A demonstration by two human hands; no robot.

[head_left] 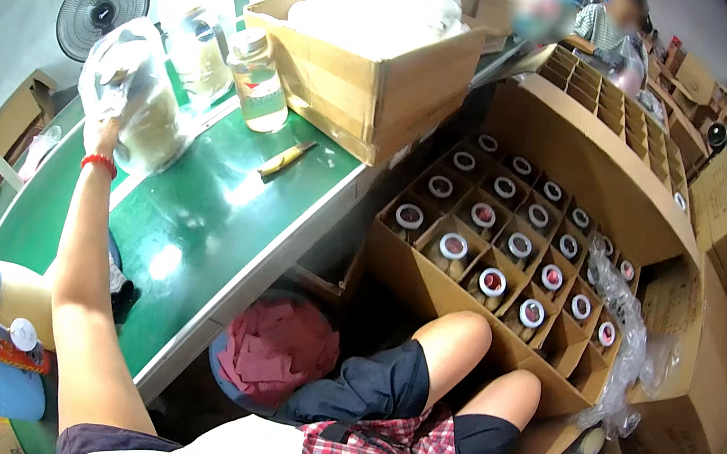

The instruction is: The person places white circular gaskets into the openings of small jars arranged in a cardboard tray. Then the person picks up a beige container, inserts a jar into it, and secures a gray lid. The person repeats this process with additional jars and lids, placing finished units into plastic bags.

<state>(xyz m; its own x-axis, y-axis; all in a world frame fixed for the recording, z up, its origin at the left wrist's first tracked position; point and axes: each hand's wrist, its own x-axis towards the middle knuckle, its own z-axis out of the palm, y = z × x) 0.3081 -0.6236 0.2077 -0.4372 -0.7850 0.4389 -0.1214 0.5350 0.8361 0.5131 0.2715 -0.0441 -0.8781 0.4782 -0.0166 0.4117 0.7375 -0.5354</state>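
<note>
My left hand point(101, 130), with a red band at the wrist, reaches across the green table to a clear plastic bag point(126, 62). A rounded beige thing shows through the bag; its kind is hard to make out. My fingers close on the near side of the plastic, partly lost in glare. Behind it stands another clear-wrapped item point(204, 56), and to its right a capped jar point(257, 84) of pale yellow liquid. A yellowish, slim, pointed thing point(286, 159) lies on the tabletop. My right hand is out of view.
An open carton point(376, 94) holds white plastic. A divided carton point(459, 286) of white-lidded bottles stands beyond my knees. Pink pieces fill a tub point(277, 352). A beige jug point(20, 295) and blue cup point(9, 389) are at left. A co-worker point(608, 32) is at the far right.
</note>
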